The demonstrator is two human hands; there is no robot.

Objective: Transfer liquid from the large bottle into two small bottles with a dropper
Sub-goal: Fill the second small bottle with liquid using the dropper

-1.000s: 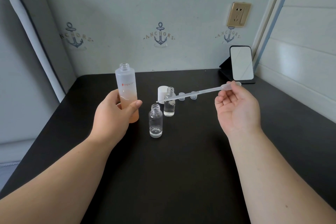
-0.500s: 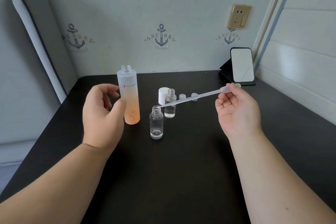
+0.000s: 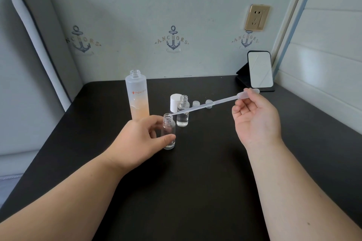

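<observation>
The left hand [image 3: 141, 139] has let go of the large bottle [image 3: 138, 97], which it was gripping a second ago, and has come across to the nearer small bottle [image 3: 168, 133]; its thumb and fingers now curl round that bottle's clear body, the thumb in front and the fingers behind, with the bottle upright on the table [image 3: 195, 182]; the large bottle stands alone behind the hand, uncapped, its peach liquid filling roughly the lower half. The right hand [image 3: 254, 117] has hardly moved; it pinches the bulb end of the dropper [image 3: 211, 102] between thumb and forefinger, the other fingers loosely curled, and the tip now lies just at the mouth of the held bottle. I judge that the person is steadying this bottle to squeeze liquid into it; it holds only a thin layer at the bottom, while the farther small bottle [image 3: 183, 111] already holds more, so the task looks partly done. A white cap [image 3: 175, 101] stands just behind the farther bottle, and two small clear caps [image 3: 195, 103] sit near it. The table is matt black, set in a corner; the pale wall carries anchor prints [image 3: 172, 39] and a gold socket [image 3: 256, 17]; a small mirror [image 3: 259, 70] leans at the back right.
</observation>
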